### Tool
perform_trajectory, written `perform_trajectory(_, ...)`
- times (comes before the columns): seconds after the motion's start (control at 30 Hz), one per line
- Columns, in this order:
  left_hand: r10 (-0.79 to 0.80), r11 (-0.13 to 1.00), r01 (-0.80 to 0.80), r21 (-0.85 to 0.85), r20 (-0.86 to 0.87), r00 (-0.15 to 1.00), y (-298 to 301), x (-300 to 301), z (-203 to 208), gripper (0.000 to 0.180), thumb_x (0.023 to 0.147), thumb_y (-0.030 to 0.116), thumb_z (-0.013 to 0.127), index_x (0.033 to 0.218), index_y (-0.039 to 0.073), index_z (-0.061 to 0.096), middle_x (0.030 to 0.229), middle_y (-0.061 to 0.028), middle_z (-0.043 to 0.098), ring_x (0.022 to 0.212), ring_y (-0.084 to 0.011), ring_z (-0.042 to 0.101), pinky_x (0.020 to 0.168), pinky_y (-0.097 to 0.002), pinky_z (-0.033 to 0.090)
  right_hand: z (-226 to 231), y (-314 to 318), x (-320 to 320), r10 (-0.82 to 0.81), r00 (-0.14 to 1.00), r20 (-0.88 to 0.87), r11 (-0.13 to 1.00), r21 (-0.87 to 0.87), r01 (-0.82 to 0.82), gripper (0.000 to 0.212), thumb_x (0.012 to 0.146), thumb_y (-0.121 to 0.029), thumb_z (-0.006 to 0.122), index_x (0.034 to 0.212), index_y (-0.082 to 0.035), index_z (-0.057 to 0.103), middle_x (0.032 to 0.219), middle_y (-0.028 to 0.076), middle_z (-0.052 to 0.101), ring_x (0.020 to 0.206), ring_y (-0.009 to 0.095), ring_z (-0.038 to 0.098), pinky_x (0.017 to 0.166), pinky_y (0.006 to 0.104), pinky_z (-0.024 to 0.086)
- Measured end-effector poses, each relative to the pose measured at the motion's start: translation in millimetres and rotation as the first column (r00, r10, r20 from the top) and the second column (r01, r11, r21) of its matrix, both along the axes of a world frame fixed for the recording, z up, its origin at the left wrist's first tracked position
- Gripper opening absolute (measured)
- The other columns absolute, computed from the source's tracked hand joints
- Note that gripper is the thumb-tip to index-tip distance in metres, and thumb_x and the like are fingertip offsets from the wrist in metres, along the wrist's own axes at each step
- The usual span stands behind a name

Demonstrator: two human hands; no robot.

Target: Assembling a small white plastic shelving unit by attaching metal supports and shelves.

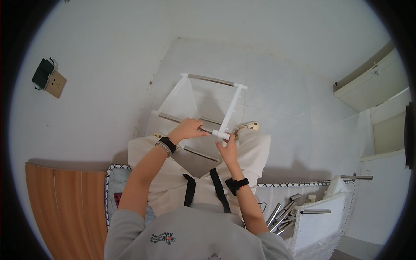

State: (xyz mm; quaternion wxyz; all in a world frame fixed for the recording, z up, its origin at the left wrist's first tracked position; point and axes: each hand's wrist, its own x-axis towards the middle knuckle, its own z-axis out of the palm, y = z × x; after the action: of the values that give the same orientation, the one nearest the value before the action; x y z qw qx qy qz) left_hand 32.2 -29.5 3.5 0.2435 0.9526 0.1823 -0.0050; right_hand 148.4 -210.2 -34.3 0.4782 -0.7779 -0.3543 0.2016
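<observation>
While left hand (189,129) grips one rod (170,117), right hand (230,154) pinching one joint (221,134), four frame rods (211,80) visible

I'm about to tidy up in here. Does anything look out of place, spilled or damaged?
Only the metal tubes at lower right: they overlap in a loose heap beside a white panel, which looks untidy. The white frame near the centre shows no clear break, and I see no spill.

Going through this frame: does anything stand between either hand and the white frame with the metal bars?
Nothing visible. The left hand is already on a metal bar of the white frame, the right hand at its corner joint. Loose tubes lie off to the person's right.
</observation>
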Motion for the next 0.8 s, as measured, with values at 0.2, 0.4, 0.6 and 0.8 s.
perform_trajectory(0.2,0.051,0.997,-0.049,-0.066,0.032,0.998,17,-16,-4,0.054,0.071,0.056,0.057,0.067,0.002,0.053,0.069,-0.0149,0.058,0.066,-0.0321,0.055,0.063,-0.0381,0.042,8,-2,-2,-0.048,0.996,-0.075,0.996,0.067,0.053,0.044,0.074,-0.022,0.065,0.104,0.001,0.043,0.090,0.019,0.058,0.087,0.029,0.058,0.074,0.0353,0.045)
perform_trajectory(0.4,0.104,0.994,-0.104,0.033,-0.011,0.994,23,-27,-12,0.056,0.071,0.059,0.054,0.067,0.004,0.054,0.068,-0.0133,0.058,0.068,-0.0296,0.055,0.066,-0.0366,0.040,-26,2,18,-0.093,0.938,-0.335,0.991,0.064,0.122,0.032,0.085,-0.029,0.053,0.090,0.001,0.046,0.080,0.013,0.056,0.072,0.018,0.054,0.065,0.0294,0.043)
perform_trajectory(0.6,0.170,0.984,-0.164,0.076,-0.084,0.982,8,-16,-11,0.058,0.072,0.062,0.050,0.070,0.005,0.056,0.069,-0.0121,0.059,0.071,-0.0294,0.055,0.072,-0.0373,0.038,-33,1,32,-0.125,0.899,-0.420,0.983,0.070,0.170,0.031,0.087,-0.030,0.051,0.086,0.001,0.046,0.072,0.010,0.055,0.067,0.017,0.052,0.063,0.0293,0.043)
perform_trajectory(0.8,0.232,0.968,-0.225,0.108,-0.057,0.971,3,-6,-17,0.058,0.072,0.062,0.050,0.070,0.004,0.057,0.070,-0.0123,0.059,0.074,-0.0281,0.056,0.073,-0.0378,0.038,-41,8,58,-0.022,0.918,-0.397,1.000,0.005,0.026,0.031,0.088,-0.033,0.048,0.093,-0.003,0.042,0.091,0.010,0.055,0.087,0.018,0.057,0.071,0.0309,0.046)
